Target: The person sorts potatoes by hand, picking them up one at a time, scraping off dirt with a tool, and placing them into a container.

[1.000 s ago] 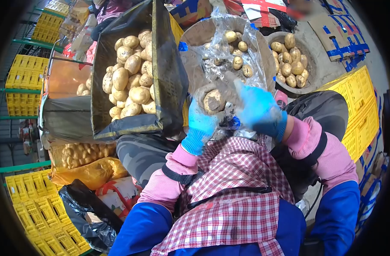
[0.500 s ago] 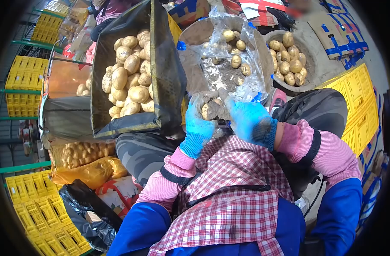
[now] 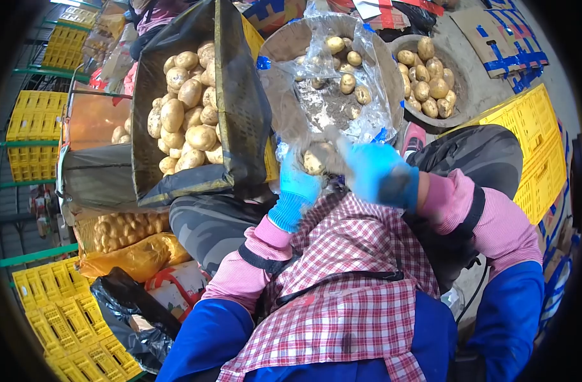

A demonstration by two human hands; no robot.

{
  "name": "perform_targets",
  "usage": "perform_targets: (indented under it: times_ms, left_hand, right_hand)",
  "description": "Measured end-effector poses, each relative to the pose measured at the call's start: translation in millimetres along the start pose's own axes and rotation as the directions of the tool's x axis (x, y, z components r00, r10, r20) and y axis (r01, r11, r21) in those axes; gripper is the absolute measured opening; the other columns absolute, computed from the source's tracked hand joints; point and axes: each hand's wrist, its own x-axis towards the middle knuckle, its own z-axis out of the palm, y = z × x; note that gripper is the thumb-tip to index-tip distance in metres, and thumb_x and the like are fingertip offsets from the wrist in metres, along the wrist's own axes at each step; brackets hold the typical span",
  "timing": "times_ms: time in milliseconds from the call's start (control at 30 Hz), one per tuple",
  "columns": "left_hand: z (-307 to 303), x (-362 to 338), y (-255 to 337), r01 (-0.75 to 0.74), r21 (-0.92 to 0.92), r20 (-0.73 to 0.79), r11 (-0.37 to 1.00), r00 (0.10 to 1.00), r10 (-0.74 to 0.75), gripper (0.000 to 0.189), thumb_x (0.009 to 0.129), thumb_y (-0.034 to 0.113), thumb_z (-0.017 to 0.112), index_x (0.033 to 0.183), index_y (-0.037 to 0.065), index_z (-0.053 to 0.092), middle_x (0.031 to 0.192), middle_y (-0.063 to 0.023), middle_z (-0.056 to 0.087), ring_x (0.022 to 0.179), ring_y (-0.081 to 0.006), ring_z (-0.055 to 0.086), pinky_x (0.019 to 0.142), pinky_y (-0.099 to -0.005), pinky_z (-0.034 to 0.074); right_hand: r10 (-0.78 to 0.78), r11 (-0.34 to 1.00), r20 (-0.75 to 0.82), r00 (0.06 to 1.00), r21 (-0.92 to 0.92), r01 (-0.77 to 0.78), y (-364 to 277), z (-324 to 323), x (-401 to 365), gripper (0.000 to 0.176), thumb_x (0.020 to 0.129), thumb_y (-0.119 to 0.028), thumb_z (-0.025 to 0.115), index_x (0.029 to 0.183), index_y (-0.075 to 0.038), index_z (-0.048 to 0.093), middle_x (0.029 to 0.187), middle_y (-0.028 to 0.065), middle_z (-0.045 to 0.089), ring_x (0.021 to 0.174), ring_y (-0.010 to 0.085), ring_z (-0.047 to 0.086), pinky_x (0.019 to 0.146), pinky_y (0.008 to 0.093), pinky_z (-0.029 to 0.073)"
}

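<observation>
My left hand [image 3: 296, 191], in a blue glove, grips a dirty potato [image 3: 315, 159] wrapped in a clear plastic bag, held above my lap. From the right, my right hand [image 3: 377, 173], also gloved in blue, closes on the same potato and its plastic. Straight beyond them stands a round basin [image 3: 282, 44] lined with clear plastic [image 3: 342, 102], holding a few small potatoes and loose soil. Left of the hands a black-lined crate [image 3: 237, 102] is heaped with large potatoes [image 3: 182, 121].
A second basin of potatoes [image 3: 431, 79] sits at the back right. Yellow plastic crates [image 3: 533, 159] stand at right, more yellow crates [image 3: 68, 318] at lower left. An orange net bag of potatoes [image 3: 122, 232] and a black bag [image 3: 131, 312] lie at left.
Both hands have stayed on the bagged potato, working the plastic around it; my right hand shifted slightly lower and nearer. The view tilted a little downward.
</observation>
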Motion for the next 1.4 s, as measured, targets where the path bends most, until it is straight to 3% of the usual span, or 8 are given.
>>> perform_targets:
  times_ms: [200,400,600,700,933,1133,1200,1400]
  left_hand:
    - [3.6,-0.5,28.4,-0.189,0.508,-0.013,0.840,0.974,0.226,0.053,0.064,-0.011,0.074,0.113,0.003,0.059,0.116,-0.0074,0.059,0.113,-0.0197,0.056,0.101,-0.0331,0.043]
    - [-2.8,1.4,22.2,0.215,-0.279,0.010,0.936,0.975,-0.221,0.063,0.066,-0.017,0.069,0.123,0.002,0.053,0.117,-0.0066,0.060,0.103,-0.0196,0.062,0.087,-0.0296,0.054]
    - [-4.7,10.1,5.3,0.130,-0.036,0.056,0.991,0.990,-0.128,0.080,0.067,-0.014,0.071,0.139,0.003,0.040,0.125,-0.0096,0.055,0.109,-0.0207,0.059,0.091,-0.0300,0.052]
    - [2.5,8.1,27.2,-0.097,0.166,-0.004,0.981,0.995,0.099,0.083,0.070,-0.008,0.074,0.142,0.002,0.035,0.131,-0.0121,0.050,0.117,-0.0211,0.054,0.099,-0.0316,0.046]
    - [-7.1,6.0,70.1,-0.268,-0.061,-0.004,0.962,0.963,0.268,0.080,0.076,0.005,0.074,0.144,-0.003,0.032,0.135,-0.0165,0.046,0.123,-0.0247,0.050,0.103,-0.0337,0.042]
    - [-21.0,14.4,67.4,0.003,-0.330,0.196,0.944,0.978,0.065,0.066,0.086,0.021,0.072,0.139,0.001,0.038,0.131,-0.0138,0.049,0.118,-0.0216,0.053,0.100,-0.0349,0.045]
    - [-10.0,8.5,68.0,0.125,-0.566,0.099,0.815,0.992,-0.083,0.057,0.094,0.035,0.061,0.138,0.006,0.038,0.124,-0.0106,0.055,0.107,-0.0215,0.059,0.089,-0.0318,0.051]
    - [13.1,-2.0,78.9,0.106,-0.695,-0.038,0.711,0.982,-0.183,0.050,0.100,0.040,0.049,0.138,0.009,0.037,0.128,-0.0111,0.050,0.116,-0.0208,0.053,0.095,-0.0354,0.049]
  right_hand:
    - [0.083,0.996,-0.047,0.995,0.014,-0.082,5.7,8.5,0.8,0.062,0.075,-0.009,0.059,0.131,0.010,0.039,0.072,0.0208,0.064,0.066,0.0405,0.064,0.061,0.0458,0.052]
    - [0.191,0.981,0.055,0.980,-0.034,-0.189,-0.8,-14.1,15.1,0.075,0.078,-0.007,0.056,0.143,0.011,0.022,0.076,0.0219,0.066,0.074,0.0383,0.066,0.065,0.0460,0.053]
    - [0.200,0.974,0.206,0.958,-0.150,-0.171,-0.5,-2.2,10.3,0.058,0.080,-0.006,0.056,0.134,0.006,0.036,0.083,0.0226,0.068,0.068,0.0322,0.068,0.059,0.0429,0.053]
    - [0.311,0.263,0.364,0.878,0.855,-0.448,12.5,-28.4,22.5,0.043,0.089,-0.018,0.065,0.126,-0.003,0.049,0.079,0.0037,0.063,0.058,0.0084,0.059,0.044,0.0238,0.047]
    - [0.251,0.120,0.301,0.920,0.933,-0.338,10.7,-39.6,19.7,0.043,0.094,-0.025,0.063,0.128,-0.003,0.050,0.074,0.0033,0.063,0.053,0.0065,0.057,0.043,0.0177,0.045]
    - [0.255,0.211,0.256,0.932,0.926,-0.312,3.6,-34.4,24.5,0.049,0.090,-0.016,0.063,0.135,0.000,0.047,0.076,0.0062,0.065,0.057,0.0114,0.059,0.050,0.0276,0.048]
    - [0.015,0.868,-0.408,0.913,0.459,0.191,22.2,-14.4,33.0,0.057,0.083,-0.012,0.065,0.134,0.003,0.046,0.080,0.0131,0.066,0.065,0.0247,0.064,0.060,0.0397,0.052]
    - [0.170,0.978,-0.221,0.960,-0.080,-0.191,-11.3,-1.6,12.9,0.079,0.078,-0.011,0.059,0.146,0.005,0.023,0.077,0.0194,0.064,0.070,0.0398,0.063,0.065,0.0455,0.052]
